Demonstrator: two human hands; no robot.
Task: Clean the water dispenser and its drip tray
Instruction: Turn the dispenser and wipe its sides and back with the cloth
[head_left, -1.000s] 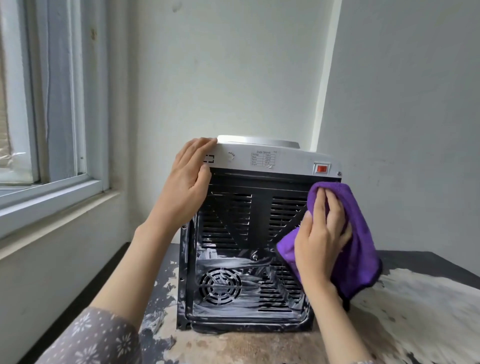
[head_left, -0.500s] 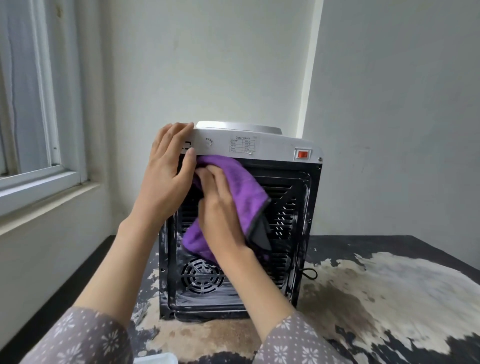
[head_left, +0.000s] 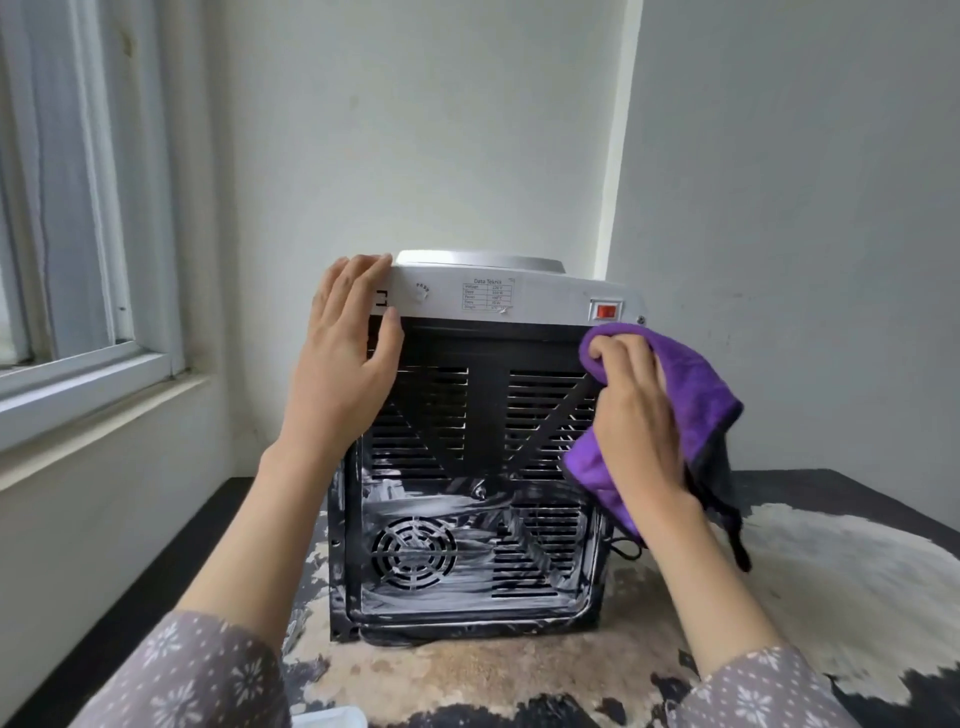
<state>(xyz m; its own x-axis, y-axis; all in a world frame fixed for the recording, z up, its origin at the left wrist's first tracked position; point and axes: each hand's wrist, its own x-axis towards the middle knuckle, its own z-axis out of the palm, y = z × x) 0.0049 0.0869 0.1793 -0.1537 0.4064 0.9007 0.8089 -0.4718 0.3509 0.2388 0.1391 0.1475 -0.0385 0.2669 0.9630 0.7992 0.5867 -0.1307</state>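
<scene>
Since half a second ago, the right hand (head_left: 636, 415) and its purple cloth (head_left: 691, 384) have slid from the top left of the black back panel to its top right edge; the fingers are curled tight around the one cloth, pressing it on the panel. One water dispenser (head_left: 472, 452) stands back-first on the worn table (head_left: 831, 571) — white streaks cover its lower half, around one round fan grille (head_left: 414, 552). One left hand (head_left: 345, 358) lies flat on the top left corner, fingers straight; one red switch (head_left: 605, 311) sits just above the cloth.
</scene>
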